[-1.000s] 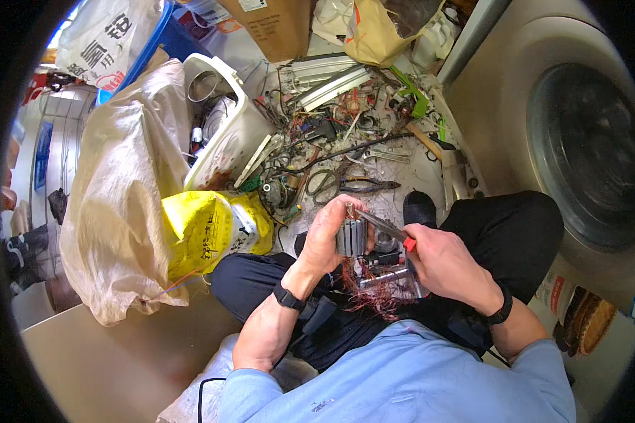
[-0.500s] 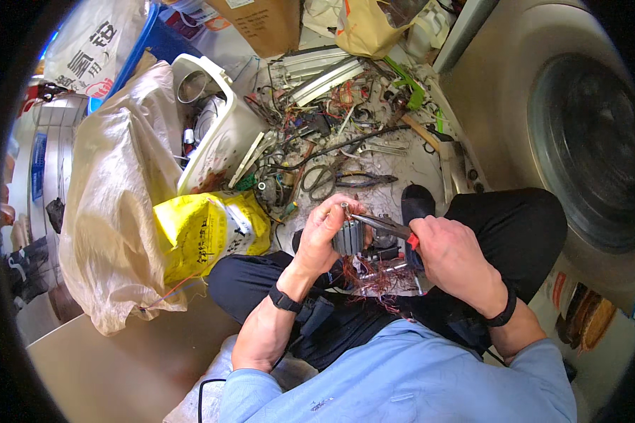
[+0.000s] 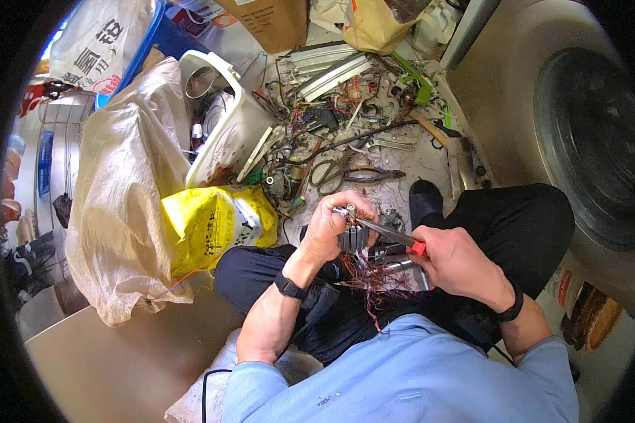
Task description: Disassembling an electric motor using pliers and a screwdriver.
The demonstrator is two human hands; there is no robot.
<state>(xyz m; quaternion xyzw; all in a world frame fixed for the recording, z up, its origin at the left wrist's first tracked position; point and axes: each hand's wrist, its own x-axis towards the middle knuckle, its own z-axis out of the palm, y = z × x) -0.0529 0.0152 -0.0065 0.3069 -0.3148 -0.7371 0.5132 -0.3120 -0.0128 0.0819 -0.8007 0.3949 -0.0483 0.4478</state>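
- Metal block (image 3: 353,241), grey and ridged, is held up in front of the lap (image 3: 331,317), between the bent legs.
- Left hand (image 3: 337,222) is curled closed around its side, near the top, where a small shiny fitting (image 3: 351,210) pokes up.
- Right hand (image 3: 464,261) is wrapped round the red grip of a long dark tool (image 3: 389,232), probably pliers; its tip is at the block's top edge, but whether it bites on anything is too small to tell.
- Copper wire (image 3: 377,278) hangs in a loose tangle just below the block.
- Step in hand, by my judgement: working the tool at the block's top while the left hand steadies it.
- Next move probably calls for a firm left hold and a sure bite before any pull or twist, thumb clear of the tip.
- Scissors (image 3: 324,178) and other pliers (image 3: 370,173) lie on the floor (image 3: 426,163) beyond.
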